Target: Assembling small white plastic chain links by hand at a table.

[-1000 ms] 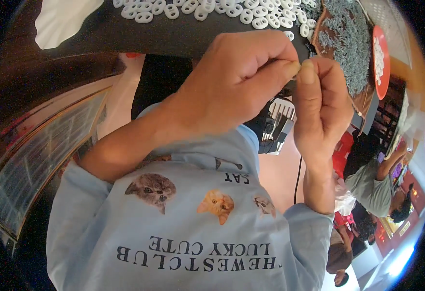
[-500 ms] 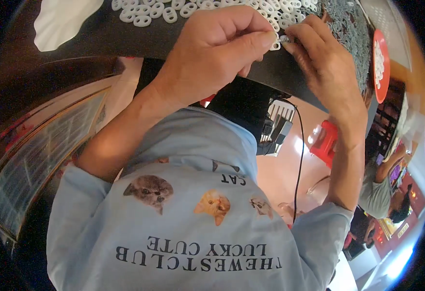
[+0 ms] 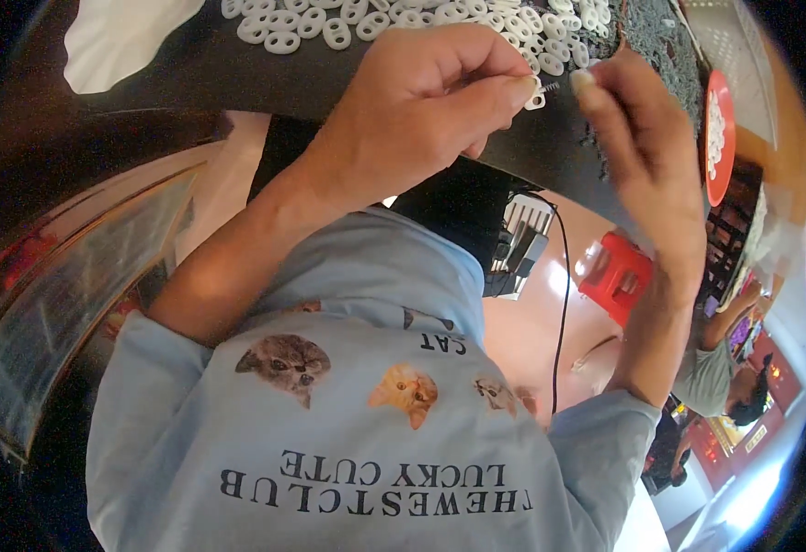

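My left hand is closed in a pinch on a small white two-holed plastic piece, above the table's near edge. A thin metal coil spring sticks out from the piece toward the right. My right hand is just right of the spring, apart from it. Its thumb and fingers are drawn together and slightly blurred; whatever is between them, if anything, is hidden. Beyond both hands lies a spread of loose white two-holed oval pieces.
At the right is a heap of fine grey metal bits, apparently springs. A red dish with white pieces is beyond it. A white wavy-edged tray stands at the left of the dark table. A red stool is below; another person sits farther right.
My right hand has drawn away to the right from the spring it was touching. My left hand still holds the white piece, shifted slightly right, with the spring exposed.
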The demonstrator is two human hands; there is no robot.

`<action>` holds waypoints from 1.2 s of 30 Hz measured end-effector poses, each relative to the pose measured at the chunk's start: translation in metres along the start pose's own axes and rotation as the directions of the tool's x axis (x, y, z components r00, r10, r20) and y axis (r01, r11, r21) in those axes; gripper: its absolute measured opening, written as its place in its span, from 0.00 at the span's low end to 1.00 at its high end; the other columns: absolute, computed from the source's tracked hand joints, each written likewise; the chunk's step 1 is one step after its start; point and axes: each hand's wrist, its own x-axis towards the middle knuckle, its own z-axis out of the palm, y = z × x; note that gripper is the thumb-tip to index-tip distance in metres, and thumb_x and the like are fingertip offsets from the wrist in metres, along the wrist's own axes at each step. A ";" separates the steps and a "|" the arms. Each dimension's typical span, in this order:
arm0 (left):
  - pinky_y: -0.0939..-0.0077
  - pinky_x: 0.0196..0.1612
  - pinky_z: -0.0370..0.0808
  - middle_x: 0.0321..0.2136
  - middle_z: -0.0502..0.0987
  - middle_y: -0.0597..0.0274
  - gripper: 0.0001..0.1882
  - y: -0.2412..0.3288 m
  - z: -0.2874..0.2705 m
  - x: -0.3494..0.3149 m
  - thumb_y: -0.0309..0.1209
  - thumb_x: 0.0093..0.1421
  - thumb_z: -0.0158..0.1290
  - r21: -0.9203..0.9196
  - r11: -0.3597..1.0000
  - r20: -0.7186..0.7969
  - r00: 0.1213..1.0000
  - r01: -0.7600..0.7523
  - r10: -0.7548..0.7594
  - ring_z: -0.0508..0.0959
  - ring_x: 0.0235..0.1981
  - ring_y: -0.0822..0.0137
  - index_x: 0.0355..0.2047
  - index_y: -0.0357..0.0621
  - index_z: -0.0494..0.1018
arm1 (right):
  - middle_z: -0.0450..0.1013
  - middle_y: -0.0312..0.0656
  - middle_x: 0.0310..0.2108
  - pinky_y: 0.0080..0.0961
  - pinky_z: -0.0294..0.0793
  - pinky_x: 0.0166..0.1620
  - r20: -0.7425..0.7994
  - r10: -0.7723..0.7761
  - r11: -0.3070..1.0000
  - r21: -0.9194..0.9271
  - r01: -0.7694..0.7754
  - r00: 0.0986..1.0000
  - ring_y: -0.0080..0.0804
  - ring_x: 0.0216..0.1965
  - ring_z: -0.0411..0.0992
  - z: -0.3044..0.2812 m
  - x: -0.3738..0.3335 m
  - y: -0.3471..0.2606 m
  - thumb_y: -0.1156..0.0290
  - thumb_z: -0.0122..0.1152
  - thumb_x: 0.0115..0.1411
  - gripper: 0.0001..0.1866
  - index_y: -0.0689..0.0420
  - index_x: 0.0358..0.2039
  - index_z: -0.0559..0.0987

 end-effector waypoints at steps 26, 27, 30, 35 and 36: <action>0.89 0.15 0.59 0.16 0.69 0.70 0.06 -0.001 -0.010 -0.002 0.27 0.60 0.48 -0.107 0.990 0.143 0.987 0.095 -0.079 0.63 0.13 0.83 0.33 0.38 0.72 | 0.62 0.28 0.21 0.14 0.57 0.27 0.198 0.189 0.808 0.525 -0.267 0.962 0.13 0.25 0.57 0.001 -0.003 -0.024 0.68 0.52 0.62 0.10 0.62 0.28 0.71; 0.89 0.15 0.59 0.16 0.69 0.70 0.06 0.000 -0.010 -0.002 0.27 0.60 0.48 -0.093 0.991 0.140 0.987 0.097 -0.084 0.63 0.13 0.84 0.33 0.38 0.72 | 0.62 0.28 0.21 0.14 0.57 0.27 0.199 0.191 0.807 0.525 -0.269 0.961 0.13 0.25 0.57 -0.001 -0.003 -0.022 0.68 0.52 0.62 0.10 0.62 0.28 0.71; 0.89 0.15 0.59 0.16 0.69 0.70 0.06 0.000 -0.009 -0.001 0.27 0.60 0.48 -0.080 0.991 0.136 0.986 0.107 -0.095 0.63 0.13 0.84 0.34 0.38 0.72 | 0.64 0.28 0.28 0.10 0.58 0.33 0.280 0.178 0.810 0.503 -0.302 0.943 0.14 0.30 0.59 -0.002 -0.004 -0.018 0.69 0.53 0.62 0.09 0.64 0.35 0.72; 0.90 0.15 0.59 0.16 0.69 0.71 0.06 0.002 -0.007 0.001 0.28 0.60 0.48 -0.073 0.988 0.142 0.982 0.135 -0.124 0.63 0.13 0.84 0.34 0.38 0.72 | 0.64 0.28 0.28 0.11 0.58 0.33 0.289 0.180 0.775 0.547 -0.316 0.940 0.14 0.30 0.59 0.003 -0.002 -0.019 0.69 0.53 0.62 0.10 0.64 0.36 0.72; 0.90 0.15 0.59 0.16 0.69 0.71 0.07 0.002 -0.007 0.000 0.29 0.60 0.48 -0.062 0.990 0.132 0.984 0.130 -0.121 0.63 0.13 0.84 0.34 0.39 0.72 | 0.64 0.28 0.28 0.11 0.58 0.33 0.290 0.179 0.775 0.548 -0.316 0.940 0.14 0.30 0.59 0.004 -0.001 -0.021 0.69 0.53 0.62 0.10 0.64 0.36 0.72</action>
